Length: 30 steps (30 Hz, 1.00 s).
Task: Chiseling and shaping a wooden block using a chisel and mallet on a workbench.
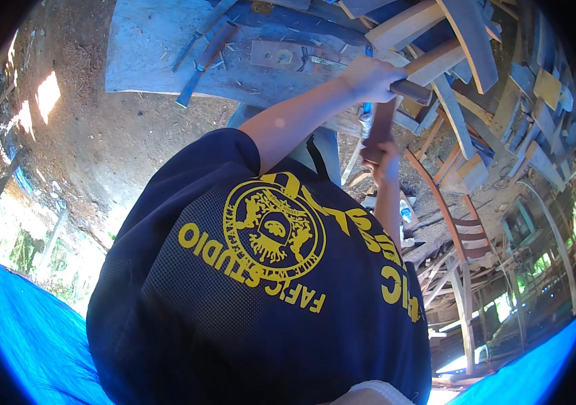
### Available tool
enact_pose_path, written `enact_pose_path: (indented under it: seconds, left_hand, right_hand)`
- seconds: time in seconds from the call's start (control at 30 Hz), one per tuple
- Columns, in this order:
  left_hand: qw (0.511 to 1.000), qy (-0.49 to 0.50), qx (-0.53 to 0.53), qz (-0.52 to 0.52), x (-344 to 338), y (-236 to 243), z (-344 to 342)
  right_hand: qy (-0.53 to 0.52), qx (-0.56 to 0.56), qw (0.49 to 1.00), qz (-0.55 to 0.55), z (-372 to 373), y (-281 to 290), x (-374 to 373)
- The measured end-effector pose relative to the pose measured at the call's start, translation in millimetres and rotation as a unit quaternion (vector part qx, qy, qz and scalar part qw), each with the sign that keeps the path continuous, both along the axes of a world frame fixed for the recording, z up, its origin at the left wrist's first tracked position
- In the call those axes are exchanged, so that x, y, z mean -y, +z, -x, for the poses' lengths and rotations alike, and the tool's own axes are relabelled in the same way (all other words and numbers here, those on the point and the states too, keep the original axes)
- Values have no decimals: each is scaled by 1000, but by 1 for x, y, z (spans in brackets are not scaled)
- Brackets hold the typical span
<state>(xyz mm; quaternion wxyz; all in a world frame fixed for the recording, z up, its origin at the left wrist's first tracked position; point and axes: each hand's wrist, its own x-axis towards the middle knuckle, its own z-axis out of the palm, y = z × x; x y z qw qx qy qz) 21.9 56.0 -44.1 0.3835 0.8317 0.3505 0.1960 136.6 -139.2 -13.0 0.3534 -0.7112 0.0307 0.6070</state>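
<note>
My left arm reaches across the workbench (pixel 146 50) to its right end. There my left hand (pixel 369 77) is closed around a dark wooden piece (pixel 413 92), whose squared end sticks out to the right. Just below, my right hand (pixel 388 162) grips a reddish-brown wooden piece (pixel 380 128), slightly blurred. Its upper end meets or passes behind the dark piece; I cannot tell whether they are joined. A narrow metal rod with a blue upper part (pixel 367 111) stands beside them, partly hidden by my left wrist.
On the bench lie a wooden-handled chisel (pixel 215 46), a long thin tool (pixel 200 28) and a flat block with round marks (pixel 278 55). Cut boards (pixel 460 101) are heaped at the right. A slatted wooden frame (pixel 467 226) leans below them. Dirt ground (pixel 72 121) extends left.
</note>
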Motion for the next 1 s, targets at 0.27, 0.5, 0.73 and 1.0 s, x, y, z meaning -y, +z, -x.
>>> enact_pose_path:
  seconds: [0.27,0.5,0.73,1.0]
  left_hand:
    - [1000,3,-30,-1,-1,-4,-10]
    - [999,27,-11,-19,2,-19,-15]
    - [999,13,-43,-12,4,-13,-21]
    - [996,0,-88,-4,6,-25,-16]
  right_hand:
    - [-368,368,823,-227,-24,127,-65]
    - [88,233,967,-53,-20,146,-85]
    - [-126,446,862,-207,-72,93,-48]
    - [-135,389,904,-117,-63,145,-79]
